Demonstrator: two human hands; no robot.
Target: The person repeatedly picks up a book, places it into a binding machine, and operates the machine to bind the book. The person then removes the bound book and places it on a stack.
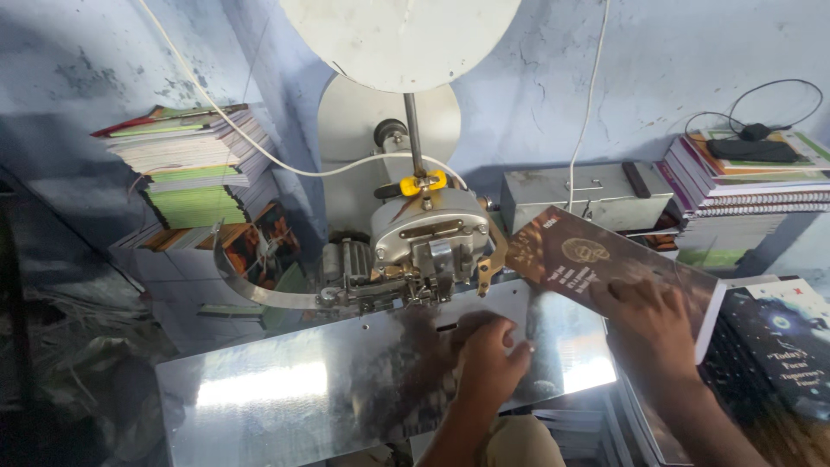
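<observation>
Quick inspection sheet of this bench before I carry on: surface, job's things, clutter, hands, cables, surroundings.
Surface: shiny metal plate, worn dark at the middle, tilted in view.
Job's things: brown-covered book lying on the plate's right end, next to the machine head.
Clutter: dark-covered book and more stacked books at right; grey metal box behind.
Hands: left hand curled on the plate; right hand flat on the brown book, fingers spread.
Cables: white cord looping to the machine; black cable on the right stack.
Surroundings: blue wall; book pile at left.
</observation>
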